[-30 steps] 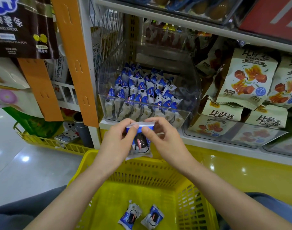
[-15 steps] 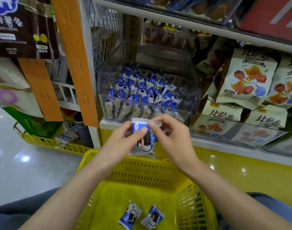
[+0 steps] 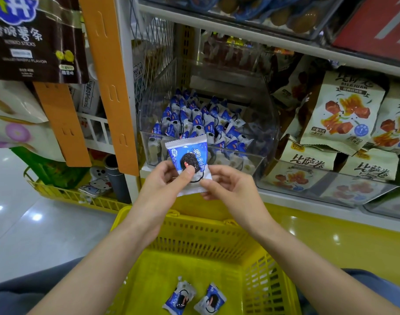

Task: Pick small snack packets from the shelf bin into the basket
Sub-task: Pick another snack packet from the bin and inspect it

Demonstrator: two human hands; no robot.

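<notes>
- Item: snack packet (image 3: 187, 153), blue and white, with a dark round biscuit printed on its face.
- Change: a second ago it hung from its top seal, pinched there by both hands. It now stands upright with its face to the camera, slightly higher.
- Position: in the air before the front wall of the clear shelf bin (image 3: 251, 159). It is higher than the far rim of the yellow basket (image 3: 194, 235) and touches neither.
- Left hand (image 3: 162, 185): grips the lower left of the packet, with the thumb pressed on the printed face. The remaining digits are curled behind and mostly hidden.
- Right hand (image 3: 233, 192): its fingers (image 3: 209, 183) pinch the lower right corner. The top seal is now free.
- Basket contents: two packets (image 3: 179, 296) of the same kind, just beside each other on the basket floor at the near side.
- Bin contents: loose stock (image 3: 194, 119) of matching packets, many remaining.
- Status, as a judgement: the packet is out of the bin but not yet deposited. The turn toward the camera suggests a check of the label. Lowering it and letting go over the basket would make it the third.
- Adjacent: pale snack bags (image 3: 344, 110) to the right of the bin, not part of the task.
</notes>
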